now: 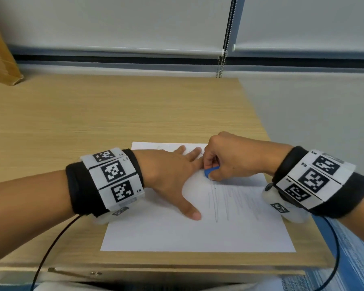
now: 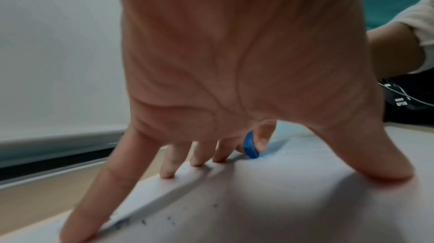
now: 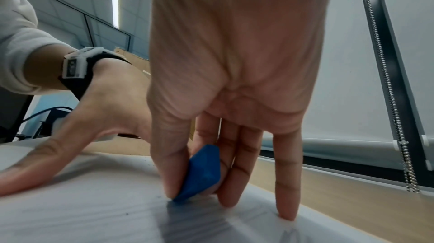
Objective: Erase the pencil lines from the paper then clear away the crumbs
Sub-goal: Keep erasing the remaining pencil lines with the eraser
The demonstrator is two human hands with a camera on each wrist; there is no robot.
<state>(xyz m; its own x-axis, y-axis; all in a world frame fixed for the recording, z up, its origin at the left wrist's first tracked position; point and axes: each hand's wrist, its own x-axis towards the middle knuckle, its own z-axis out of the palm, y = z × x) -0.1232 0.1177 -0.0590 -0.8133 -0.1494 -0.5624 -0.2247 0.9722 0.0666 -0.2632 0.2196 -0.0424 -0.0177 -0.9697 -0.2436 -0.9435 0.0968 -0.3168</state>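
Observation:
A white sheet of paper [image 1: 177, 234] lies on the wooden desk [image 1: 93, 114] with several faint pencil lines [image 1: 216, 204] on its right half. My left hand [image 1: 172, 171] lies flat on the paper [image 2: 270, 210], fingers spread and pressing it down. My right hand [image 1: 225, 162] pinches a blue eraser [image 1: 209, 172] between thumb and fingers, its lower edge touching the paper just right of my left fingertips. The eraser [image 3: 203, 172] meets the sheet [image 3: 94, 210] in the right wrist view and shows as the blue eraser [image 2: 250, 146] past my left fingers. Dark crumbs [image 2: 169, 218] dot the paper.
The desk's right edge [image 1: 259, 122] runs close beside the paper, with grey floor beyond. A cardboard box [image 1: 0, 59] stands at the far left corner. A roller blind with a bead chain [image 1: 224, 49] hangs behind the desk. Black cables [image 1: 51, 248] trail from both wristbands.

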